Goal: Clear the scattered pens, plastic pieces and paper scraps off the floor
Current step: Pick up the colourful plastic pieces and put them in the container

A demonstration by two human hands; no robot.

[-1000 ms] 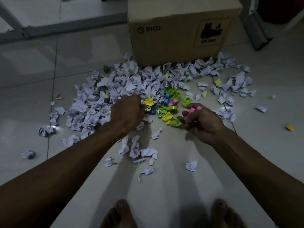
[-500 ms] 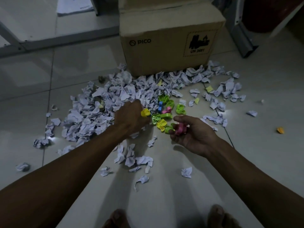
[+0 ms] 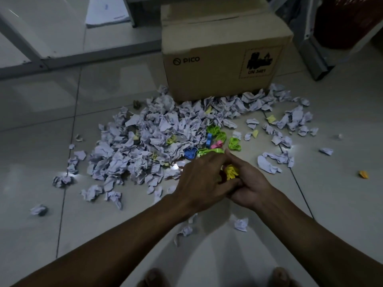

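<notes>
Both hands' grip holds yellow plastic piece (image 3: 231, 171); left hand (image 3: 202, 181), right hand (image 3: 248, 184).

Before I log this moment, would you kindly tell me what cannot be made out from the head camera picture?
- Head view: the left hand covers most of the right hand; only a yellow plastic piece shows between them, so what else they hold is hidden.
- The brown cardboard box has its top cut off by the frame edge; its contents are unseen.
- Dim light: no pens can be picked out among the crumpled white paper scraps.
</notes>
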